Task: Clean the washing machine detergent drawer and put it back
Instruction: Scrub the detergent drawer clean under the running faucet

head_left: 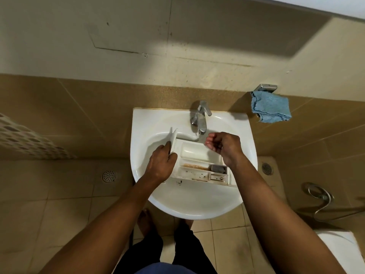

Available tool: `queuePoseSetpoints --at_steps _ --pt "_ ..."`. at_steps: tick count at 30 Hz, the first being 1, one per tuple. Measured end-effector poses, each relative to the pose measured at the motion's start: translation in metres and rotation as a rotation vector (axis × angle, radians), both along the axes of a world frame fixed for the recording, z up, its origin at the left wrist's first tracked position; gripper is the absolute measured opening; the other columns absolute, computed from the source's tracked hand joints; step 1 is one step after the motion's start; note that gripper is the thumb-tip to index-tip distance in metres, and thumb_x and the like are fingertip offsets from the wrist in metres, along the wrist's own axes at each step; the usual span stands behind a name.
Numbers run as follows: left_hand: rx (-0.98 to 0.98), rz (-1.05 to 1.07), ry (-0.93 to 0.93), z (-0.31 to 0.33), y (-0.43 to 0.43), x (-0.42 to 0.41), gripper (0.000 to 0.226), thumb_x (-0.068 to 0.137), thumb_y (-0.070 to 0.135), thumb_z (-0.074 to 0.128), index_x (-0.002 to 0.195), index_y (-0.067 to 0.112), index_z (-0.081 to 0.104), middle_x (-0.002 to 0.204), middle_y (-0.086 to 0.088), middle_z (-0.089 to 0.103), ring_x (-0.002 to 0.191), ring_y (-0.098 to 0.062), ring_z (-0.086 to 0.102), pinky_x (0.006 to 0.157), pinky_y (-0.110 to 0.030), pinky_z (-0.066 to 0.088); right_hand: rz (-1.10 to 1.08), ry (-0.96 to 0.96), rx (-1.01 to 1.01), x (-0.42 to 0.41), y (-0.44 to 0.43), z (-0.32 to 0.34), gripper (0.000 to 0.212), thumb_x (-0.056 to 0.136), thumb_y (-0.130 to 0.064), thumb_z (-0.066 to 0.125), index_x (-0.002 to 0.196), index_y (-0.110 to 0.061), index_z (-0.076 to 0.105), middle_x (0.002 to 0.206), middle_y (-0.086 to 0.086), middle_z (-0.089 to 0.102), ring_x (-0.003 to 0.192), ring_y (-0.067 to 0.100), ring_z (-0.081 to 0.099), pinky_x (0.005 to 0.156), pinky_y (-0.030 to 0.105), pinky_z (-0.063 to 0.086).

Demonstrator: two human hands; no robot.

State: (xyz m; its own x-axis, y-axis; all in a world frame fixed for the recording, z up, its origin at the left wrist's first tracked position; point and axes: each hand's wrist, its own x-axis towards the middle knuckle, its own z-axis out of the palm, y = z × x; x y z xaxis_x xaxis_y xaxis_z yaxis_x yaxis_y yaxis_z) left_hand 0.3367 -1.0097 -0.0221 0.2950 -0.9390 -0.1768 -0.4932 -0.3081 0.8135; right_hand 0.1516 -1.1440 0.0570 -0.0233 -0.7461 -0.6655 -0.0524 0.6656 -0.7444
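A white detergent drawer (197, 161) lies across the white sink basin (189, 208), its front panel at the left. Brown residue and dark specks sit in its near compartments, and a grey insert is at the right. My left hand (161, 165) grips the drawer's left end by the front panel. My right hand (224, 146) hovers over the drawer's far right corner, just under the tap (199, 117), fingers loosely curled and holding nothing. Whether water runs from the tap I cannot tell.
A blue cloth (269, 109) hangs on a metal wall holder right of the sink. Floor drains (108, 176) lie on both sides. A metal hose (320, 196) coils at the right, near a white fixture (339, 248). A perforated basket (25, 139) is at the left.
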Motion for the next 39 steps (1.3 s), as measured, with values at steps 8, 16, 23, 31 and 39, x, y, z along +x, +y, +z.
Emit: queuePoseSetpoints --at_steps 8,16,23,31,39 --pt "0.022 -0.024 -0.071 -0.003 -0.003 -0.005 0.039 0.104 0.026 0.047 0.137 0.009 0.058 0.108 -0.012 0.065 0.098 -0.026 0.061 0.09 -0.045 0.054 0.124 -0.156 0.183 0.038 -0.037 -0.023 0.037 0.103 -0.016 0.035 0.108 0.008 0.063 0.093 0.027 0.074 0.089 0.042 0.076 0.078 0.045 0.065" --pt "0.038 0.015 -0.047 0.001 0.001 -0.003 0.06 0.095 0.043 0.035 0.14 0.009 0.057 0.112 -0.012 0.066 0.101 -0.026 0.062 0.092 -0.045 0.055 0.208 -0.275 0.291 0.047 -0.048 -0.02 0.038 0.107 -0.017 0.037 0.088 -0.002 0.067 0.069 0.007 0.071 0.063 0.023 0.075 0.058 0.028 0.063" --pt "0.033 0.005 -0.062 0.001 0.002 -0.009 0.059 0.096 0.037 0.039 0.143 0.005 0.054 0.113 -0.016 0.064 0.104 -0.029 0.06 0.093 -0.044 0.049 0.322 -0.124 0.247 0.032 -0.053 -0.025 0.036 0.101 -0.02 0.038 0.077 -0.007 0.061 0.065 0.009 0.068 0.052 0.017 0.067 0.049 0.021 0.052" --pt "0.04 0.008 -0.049 0.004 0.0 -0.007 0.07 0.091 0.048 0.031 0.142 0.009 0.056 0.112 -0.013 0.066 0.102 -0.028 0.062 0.092 -0.044 0.053 0.471 0.074 0.15 -0.016 -0.016 0.02 0.043 0.099 -0.014 0.039 0.095 0.017 0.068 0.089 0.03 0.074 0.081 0.04 0.076 0.07 0.038 0.065" --pt "0.11 -0.021 -0.107 0.002 -0.004 -0.016 0.052 0.094 0.039 0.04 0.128 0.004 0.058 0.104 -0.016 0.063 0.099 -0.035 0.06 0.083 -0.041 0.047 0.966 0.437 -0.431 0.02 0.079 -0.009 0.034 0.092 -0.015 0.056 0.061 -0.003 0.063 0.064 0.01 0.065 0.064 0.016 0.057 0.068 0.033 0.044"
